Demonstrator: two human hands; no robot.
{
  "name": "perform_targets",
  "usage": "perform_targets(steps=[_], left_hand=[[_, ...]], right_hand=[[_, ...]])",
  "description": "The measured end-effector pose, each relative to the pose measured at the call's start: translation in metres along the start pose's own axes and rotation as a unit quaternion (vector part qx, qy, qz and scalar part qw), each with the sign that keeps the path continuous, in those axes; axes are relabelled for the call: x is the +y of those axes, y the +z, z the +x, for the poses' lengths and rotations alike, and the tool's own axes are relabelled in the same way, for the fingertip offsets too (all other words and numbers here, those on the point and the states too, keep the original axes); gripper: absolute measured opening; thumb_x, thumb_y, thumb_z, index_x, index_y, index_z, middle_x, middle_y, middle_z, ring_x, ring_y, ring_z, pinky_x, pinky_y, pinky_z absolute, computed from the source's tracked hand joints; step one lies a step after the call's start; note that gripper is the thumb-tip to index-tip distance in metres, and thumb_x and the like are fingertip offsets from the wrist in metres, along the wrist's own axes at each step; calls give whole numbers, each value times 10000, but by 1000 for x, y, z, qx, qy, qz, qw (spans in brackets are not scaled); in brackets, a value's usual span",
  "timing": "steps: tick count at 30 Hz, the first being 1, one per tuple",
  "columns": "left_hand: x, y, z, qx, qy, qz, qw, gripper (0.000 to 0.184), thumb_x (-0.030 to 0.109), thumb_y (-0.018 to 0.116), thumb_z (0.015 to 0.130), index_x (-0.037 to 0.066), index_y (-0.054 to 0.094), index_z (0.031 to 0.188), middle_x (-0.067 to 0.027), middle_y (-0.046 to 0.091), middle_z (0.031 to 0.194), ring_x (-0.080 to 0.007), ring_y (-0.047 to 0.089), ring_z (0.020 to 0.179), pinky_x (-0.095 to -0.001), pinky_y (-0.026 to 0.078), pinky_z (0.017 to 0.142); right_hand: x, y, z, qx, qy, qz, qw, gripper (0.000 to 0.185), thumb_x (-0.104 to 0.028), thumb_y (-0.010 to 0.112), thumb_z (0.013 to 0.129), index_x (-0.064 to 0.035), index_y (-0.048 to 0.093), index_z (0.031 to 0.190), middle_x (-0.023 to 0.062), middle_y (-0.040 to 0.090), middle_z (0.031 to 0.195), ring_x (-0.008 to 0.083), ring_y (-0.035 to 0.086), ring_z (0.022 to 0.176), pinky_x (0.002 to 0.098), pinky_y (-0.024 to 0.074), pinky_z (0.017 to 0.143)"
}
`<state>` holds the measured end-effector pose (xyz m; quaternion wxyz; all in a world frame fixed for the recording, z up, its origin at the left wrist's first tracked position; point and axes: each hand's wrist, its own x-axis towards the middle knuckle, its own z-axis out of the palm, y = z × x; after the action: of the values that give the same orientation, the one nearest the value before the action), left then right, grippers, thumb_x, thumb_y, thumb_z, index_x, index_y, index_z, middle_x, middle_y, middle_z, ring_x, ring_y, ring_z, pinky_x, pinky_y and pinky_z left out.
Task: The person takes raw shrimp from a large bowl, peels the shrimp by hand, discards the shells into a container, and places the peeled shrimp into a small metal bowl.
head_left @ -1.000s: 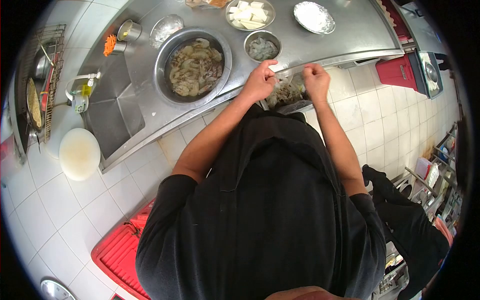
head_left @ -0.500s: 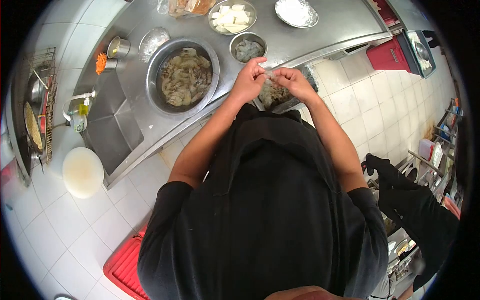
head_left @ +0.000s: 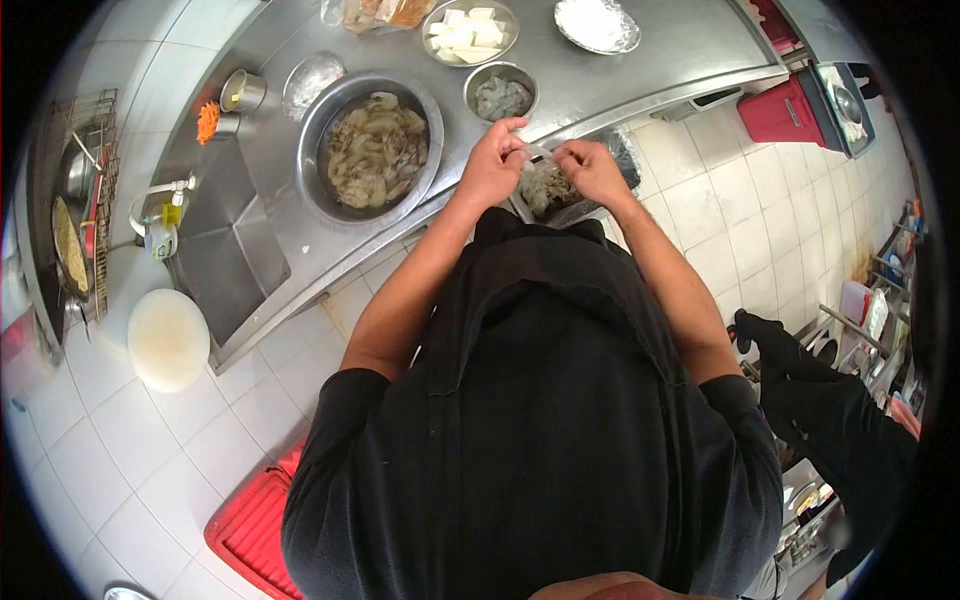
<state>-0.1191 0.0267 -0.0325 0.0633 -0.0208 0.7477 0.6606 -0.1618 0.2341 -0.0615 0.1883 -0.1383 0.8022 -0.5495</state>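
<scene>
Between my two hands, over a bin, is a pale, translucent shrimp. My left hand pinches one end of it between thumb and fingers. At the other end, the fingertips of my right hand are closed on it; the exact grip is too small to make out. Beneath them, the bin holds a heap of shrimp shells, partly covered by my hands. A large metal bowl of unpeeled shrimp stands to the left. Just beyond my left hand, a small metal bowl contains peeled shrimp.
On the steel counter are a bowl of white chunks, a plate of white powder and a clear bowl. A sink lies left. A red bin stands right. Another person in black is behind.
My right hand has shifted slightly away from my left, with the translucent piece now stretched between them. The view has moved a little; the bowls stay in place.
</scene>
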Motion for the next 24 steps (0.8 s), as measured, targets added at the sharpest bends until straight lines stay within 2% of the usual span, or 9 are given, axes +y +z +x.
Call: perform_targets(steps=[3,7,8,11,16,17,21,22,24], left_hand=[[0,-8,-1,11,-12,13,1000,457,-79,524,910,6,472,1355,-52,664,950,-86,609,855,-237,471,781],[6,-15,5,33,-17,12,999,465,-65,530,919,9,466,1374,-70,679,985,-99,628,896,-248,478,826],[7,-16,7,38,-9,11,999,468,-62,531,921,9,464,1378,-74,682,992,-105,632,906,-252,478,835],[7,-21,19,56,9,13,998,474,-53,535,925,7,457,1389,-83,686,1010,-119,640,932,-264,481,856],[19,-28,37,91,36,15,995,498,-47,529,922,15,453,1411,-128,697,1050,-175,666,966,-284,485,891],[21,-30,38,94,50,84,991,502,-35,535,919,22,459,1412,-152,692,1079,-216,670,985,-310,489,906],[30,-37,34,104,98,342,929,511,40,564,903,55,490,1409,-249,645,1191,-406,633,1083,-454,495,962],[30,-38,30,101,107,352,924,515,72,577,899,52,491,1407,-265,633,1199,-433,604,1103,-514,480,957],[31,-42,16,116,145,329,926,496,57,577,891,56,520,1383,-235,642,1198,-420,604,1097,-497,486,942]], right_hand=[[16,-12,0,93,24,19,995,181,-171,631,925,-16,722,922,22,592,637,90,495,597,300,430,563],[26,-26,-6,159,-31,-105,981,164,-177,667,891,-28,726,927,150,683,723,286,641,627,380,500,619],[30,-29,-7,137,-36,-164,976,181,-191,689,867,-53,739,973,204,707,853,386,672,748,436,532,692],[34,-28,-16,67,-16,-330,941,246,-195,701,843,-64,740,1048,209,714,933,391,684,826,461,544,756],[10,-26,-12,107,-36,-271,956,311,-187,713,826,-43,726,1101,209,714,1008,385,688,871,456,547,798],[2,-24,-7,113,-45,-239,963,310,-186,714,827,-36,725,1098,207,715,1013,382,689,870,452,547,797],[-10,-21,13,136,-108,-219,960,188,-160,695,859,-18,712,980,180,703,855,325,684,754,410,542,710],[-26,-17,15,127,-100,-215,963,165,-152,690,863,-12,700,952,175,692,829,318,675,734,408,535,695],[-58,-12,18,113,-75,-211,968,134,-135,679,873,-2,676,896,165,669,776,304,656,694,405,522,665]])
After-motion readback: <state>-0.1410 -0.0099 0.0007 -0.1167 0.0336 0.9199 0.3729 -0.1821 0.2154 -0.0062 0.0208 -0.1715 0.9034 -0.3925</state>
